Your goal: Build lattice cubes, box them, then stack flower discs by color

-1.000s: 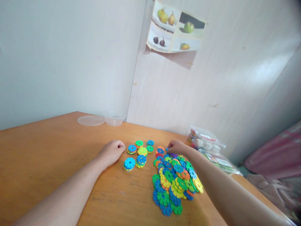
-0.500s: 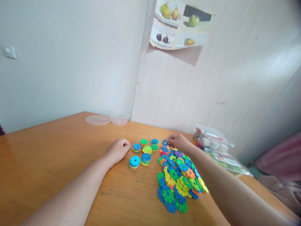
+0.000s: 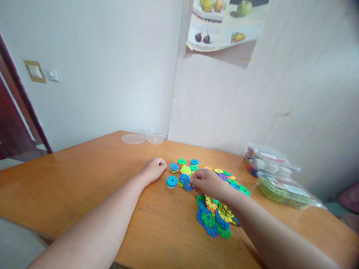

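Between the thumb and fingers of my right hand (image 3: 206,182) is a blue notched plastic disc (image 3: 189,184), tilted up beside the front stacks. My left hand (image 3: 153,169) rests on the table as a loose fist, just left of the small stacks, with nothing showing in it. Those stacks include a light blue-topped one (image 3: 171,182), a lime-topped one (image 3: 185,170), a green-topped one (image 3: 181,162) and a blue-topped one (image 3: 174,167). Under and around my right wrist spreads a loose pile of mixed-colour discs (image 3: 209,219), partly hidden by my hand and forearm.
A clear plastic tub (image 3: 156,139) and a round lid (image 3: 134,139) lie at the back by the wall. Clear packs (image 3: 270,164) are stacked at the right, with a green-filled pack (image 3: 286,191) in front. The wooden table (image 3: 84,175) has its near edge at lower left.
My right hand has moved from the back of the pile toward the stacks, carrying the blue disc. My left hand stays by the stacks. The view has turned slightly left.
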Demonstrator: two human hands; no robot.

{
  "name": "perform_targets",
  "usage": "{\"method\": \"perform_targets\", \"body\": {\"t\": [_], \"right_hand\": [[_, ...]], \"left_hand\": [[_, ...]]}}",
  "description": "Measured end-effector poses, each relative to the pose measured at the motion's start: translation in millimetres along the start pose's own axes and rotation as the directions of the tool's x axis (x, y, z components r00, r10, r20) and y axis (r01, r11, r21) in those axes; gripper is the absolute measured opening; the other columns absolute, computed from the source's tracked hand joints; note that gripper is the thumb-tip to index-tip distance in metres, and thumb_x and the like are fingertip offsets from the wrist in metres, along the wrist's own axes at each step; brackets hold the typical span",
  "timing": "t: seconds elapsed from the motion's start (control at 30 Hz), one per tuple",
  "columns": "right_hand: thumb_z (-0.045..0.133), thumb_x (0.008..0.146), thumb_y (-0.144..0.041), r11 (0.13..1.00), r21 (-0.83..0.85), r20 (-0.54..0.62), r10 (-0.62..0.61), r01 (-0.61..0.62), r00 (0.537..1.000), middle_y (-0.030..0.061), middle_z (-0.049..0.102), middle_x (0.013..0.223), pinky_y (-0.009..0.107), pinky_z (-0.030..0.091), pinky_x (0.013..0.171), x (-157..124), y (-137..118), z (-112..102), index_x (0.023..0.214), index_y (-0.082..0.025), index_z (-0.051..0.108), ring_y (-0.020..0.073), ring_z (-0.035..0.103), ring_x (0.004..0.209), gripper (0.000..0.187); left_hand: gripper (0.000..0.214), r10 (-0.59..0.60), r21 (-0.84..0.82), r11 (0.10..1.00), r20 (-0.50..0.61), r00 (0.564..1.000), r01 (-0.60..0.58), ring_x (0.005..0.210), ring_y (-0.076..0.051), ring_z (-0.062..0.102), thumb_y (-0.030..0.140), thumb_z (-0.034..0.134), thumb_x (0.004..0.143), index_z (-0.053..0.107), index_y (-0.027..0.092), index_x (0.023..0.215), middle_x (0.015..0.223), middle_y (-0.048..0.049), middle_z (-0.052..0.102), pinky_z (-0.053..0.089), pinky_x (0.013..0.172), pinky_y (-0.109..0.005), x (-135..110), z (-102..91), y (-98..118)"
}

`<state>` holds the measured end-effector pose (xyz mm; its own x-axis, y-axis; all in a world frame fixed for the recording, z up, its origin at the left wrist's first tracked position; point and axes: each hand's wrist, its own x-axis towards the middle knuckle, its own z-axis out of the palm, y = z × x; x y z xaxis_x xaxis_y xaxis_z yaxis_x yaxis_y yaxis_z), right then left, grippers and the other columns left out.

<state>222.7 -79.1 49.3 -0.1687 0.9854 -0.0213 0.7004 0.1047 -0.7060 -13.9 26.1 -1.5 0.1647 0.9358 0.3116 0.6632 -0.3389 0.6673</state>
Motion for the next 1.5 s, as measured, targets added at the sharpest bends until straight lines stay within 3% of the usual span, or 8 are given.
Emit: {"method": "perform_targets", "body": {"t": [0.13,0.23,0.67,0.9,1.03,1.17,1.4,1.5], "right_hand": [[0.058,0.079,-0.024,0.968,0.229,-0.088,0.125,-0.102,0.988,-0.0007,0.065,0.058,0.021,0.036,0.046,15,6,-1,0.066,-0.019,0.057,0.0096,0.051,0.047,0.014],[0.058,0.080,-0.023,0.942,0.307,-0.072,0.161,-0.131,0.984,-0.0004,0.066,0.056,0.020,0.034,0.043,25,5,-1,0.064,-0.019,0.057,0.0091,0.051,0.046,0.016],[0.060,0.080,-0.026,0.986,0.127,-0.099,0.117,-0.104,0.988,0.0022,0.068,0.059,0.021,0.039,0.047,39,8,-3,0.065,-0.018,0.061,0.0105,0.054,0.047,0.017],[0.059,0.082,-0.037,0.997,0.059,-0.338,0.057,-0.039,0.939,0.0005,0.065,0.060,0.022,0.037,0.049,-5,24,-49,0.078,-0.018,0.064,0.0121,0.054,0.053,0.020],[0.058,0.081,-0.042,0.995,0.071,-0.492,0.096,-0.071,0.865,0.0006,0.065,0.062,0.024,0.040,0.053,-38,56,-76,0.082,-0.018,0.066,0.0139,0.055,0.056,0.025],[0.054,0.084,-0.043,0.990,0.035,-0.558,0.130,-0.134,0.820,0.0003,0.064,0.063,0.025,0.039,0.055,-51,93,-90,0.080,-0.019,0.064,0.0153,0.056,0.060,0.026],[0.050,0.087,-0.035,0.932,-0.269,-0.533,0.067,-0.244,0.843,0.0028,0.068,0.072,0.025,0.034,0.059,-52,118,-102,0.073,-0.019,0.065,0.0164,0.059,0.070,0.025],[0.050,0.089,-0.035,0.908,-0.312,-0.515,0.084,-0.278,0.853,0.0050,0.071,0.080,0.026,0.033,0.061,-55,113,-103,0.079,-0.021,0.068,0.0178,0.061,0.075,0.025]], "left_hand": [[0.017,-0.001,-0.006,1.000,-0.008,1.000,0.001,0.069,-0.017,0.058,0.031,0.052,0.075,0.059,0.020,0.065,0.071,-0.0010,0.066,0.037,0.060,-0.026,0,0.8,-1],[0.017,-0.002,-0.012,1.000,-0.005,1.000,0.002,0.068,-0.016,0.058,0.032,0.052,0.076,0.060,0.020,0.067,0.070,-0.0006,0.066,0.037,0.060,-0.026,1,2.0,-3],[0.021,0.006,-0.018,1.000,-0.010,1.000,-0.007,0.074,-0.019,0.061,0.036,0.051,0.078,0.064,0.020,0.070,0.075,-0.0026,0.069,0.040,0.063,-0.027,1,2.5,-4],[0.020,0.013,-0.006,1.000,-0.010,1.000,-0.013,0.071,-0.018,0.060,0.035,0.051,0.076,0.062,0.021,0.068,0.071,-0.0009,0.067,0.038,0.060,-0.026,1,-0.1,-4],[0.024,0.012,-0.005,1.000,-0.021,1.000,-0.012,0.071,-0.018,0.059,0.038,0.049,0.077,0.063,0.021,0.070,0.071,-0.0006,0.067,0.038,0.061,-0.026,2,-1.3,-4],[0.027,-0.020,0.023,1.000,-0.049,0.999,0.021,0.072,-0.019,0.059,0.043,0.049,0.078,0.062,0.021,0.069,0.069,-0.0001,0.066,0.038,0.061,-0.026,4,-1.5,-4],[0.028,-0.151,-0.022,0.988,0.033,0.988,0.152,0.079,-0.022,0.063,0.048,0.058,0.068,0.066,0.021,0.070,0.075,-0.0021,0.071,0.042,0.065,-0.027,13,-15.2,7],[0.025,-0.320,-0.132,0.934,0.106,0.941,0.333,0.079,-0.022,0.065,0.041,0.068,0.056,0.065,0.020,0.068,0.074,-0.0050,0.071,0.043,0.061,-0.026,25,-22.8,18]]}}
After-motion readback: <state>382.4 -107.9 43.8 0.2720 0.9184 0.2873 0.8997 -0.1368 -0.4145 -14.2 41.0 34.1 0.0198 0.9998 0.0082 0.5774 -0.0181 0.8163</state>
